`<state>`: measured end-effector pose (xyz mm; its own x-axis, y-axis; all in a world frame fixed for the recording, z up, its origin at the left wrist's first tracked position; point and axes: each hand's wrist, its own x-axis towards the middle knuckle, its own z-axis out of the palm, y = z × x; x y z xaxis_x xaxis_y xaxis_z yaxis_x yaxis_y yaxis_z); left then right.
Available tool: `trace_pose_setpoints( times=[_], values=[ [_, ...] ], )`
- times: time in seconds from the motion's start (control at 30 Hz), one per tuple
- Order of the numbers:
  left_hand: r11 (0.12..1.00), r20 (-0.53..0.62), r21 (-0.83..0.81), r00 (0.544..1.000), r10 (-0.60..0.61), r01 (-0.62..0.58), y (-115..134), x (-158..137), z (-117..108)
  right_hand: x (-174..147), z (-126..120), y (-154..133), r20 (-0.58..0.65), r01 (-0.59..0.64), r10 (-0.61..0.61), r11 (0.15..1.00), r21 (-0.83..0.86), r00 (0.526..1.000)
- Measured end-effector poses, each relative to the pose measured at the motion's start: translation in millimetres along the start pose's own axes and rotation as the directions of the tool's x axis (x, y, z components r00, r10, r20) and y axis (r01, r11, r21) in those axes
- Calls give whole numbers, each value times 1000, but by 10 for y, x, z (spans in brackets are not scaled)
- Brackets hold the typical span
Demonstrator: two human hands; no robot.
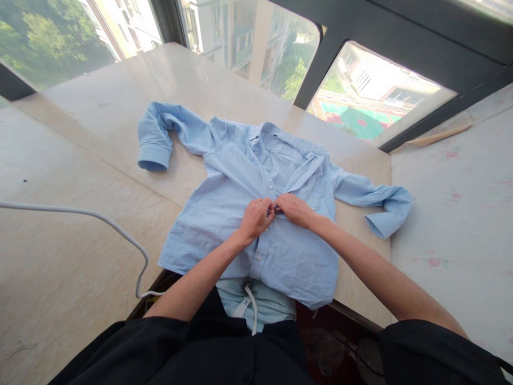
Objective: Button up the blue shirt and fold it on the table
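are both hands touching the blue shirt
Touching. The head view shows the left hand and right hand pinching the blue shirt at its button placket.

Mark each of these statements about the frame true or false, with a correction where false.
1. Both hands meet at the front placket of the shirt. True: the left hand and right hand pinch the fabric of the light blue shirt at mid-chest.
2. The shirt lies face down. False: the collar and buttons face up.
3. The shirt is fully buttoned. False: the placket stands open above the hands.
4. Both sleeves spread out to the sides. True: the left sleeve and right sleeve lie outward with bent cuffs.
5. A white cable crosses the stone ledge. True.
6. The shirt hem hangs over the ledge edge. True.
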<state>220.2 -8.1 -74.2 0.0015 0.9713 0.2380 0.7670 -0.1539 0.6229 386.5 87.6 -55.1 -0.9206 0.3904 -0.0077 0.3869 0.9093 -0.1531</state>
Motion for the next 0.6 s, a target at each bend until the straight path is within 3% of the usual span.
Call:
trace_pose_setpoints(
  times=[0.2,0.6],
  values=[
    [1000,21,21,1000,19,-20,8,12,-13,12,-35,-21,7,-5,6,999,-35,1000],
    [994,35,87,998,56,-59,18,-28,-14,22,-62,88,95,8,-18,994,104,995]
  ],
)
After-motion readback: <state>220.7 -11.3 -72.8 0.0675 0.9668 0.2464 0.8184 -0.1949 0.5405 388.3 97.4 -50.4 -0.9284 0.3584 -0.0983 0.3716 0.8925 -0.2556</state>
